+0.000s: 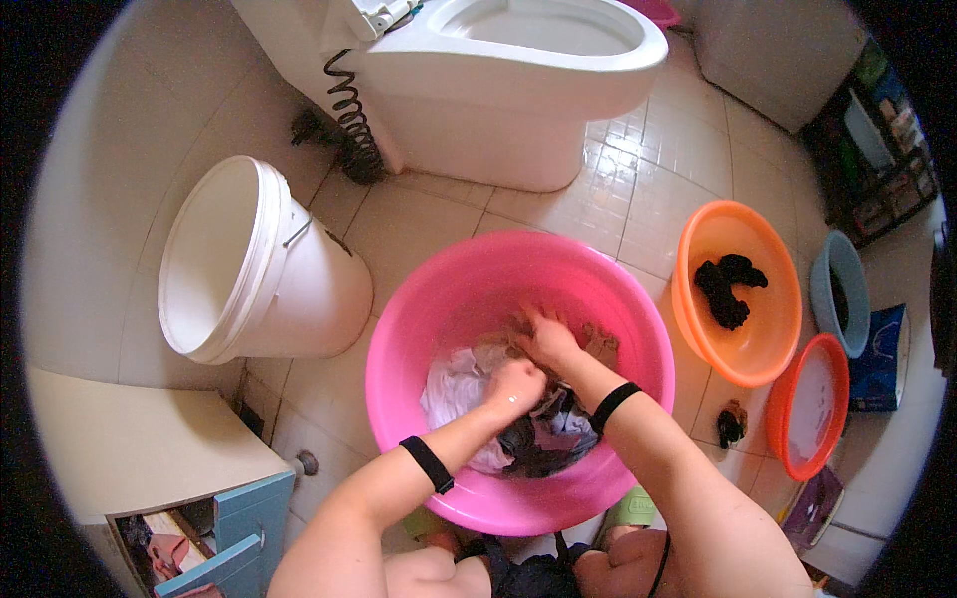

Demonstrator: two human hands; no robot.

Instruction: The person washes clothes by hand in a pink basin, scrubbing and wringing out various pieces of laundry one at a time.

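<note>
Both my hands are inside a large pink basin (518, 513), over a heap of wet-looking laundry. My left hand (515, 387) is closed in a fist on the pile; the cloth in its grip is mostly hidden. Just beyond it, my right hand (545, 337) rests on beige cloth with its fingers apart. White cloth (454, 391) lies on the basin's left side. Dark and pale blue garments (543, 439) are bunched nearer to me, and a brown piece (601, 344) sits right of my right hand. A black band circles each forearm.
A white bucket (324, 289) stands at left, near a cabinet with an open blue door (254, 513). Beyond the basin is a toilet (488, 130). At right are an orange basin (693, 329) holding black cloth (728, 289), a red basin (842, 369) and a blue basin (859, 299).
</note>
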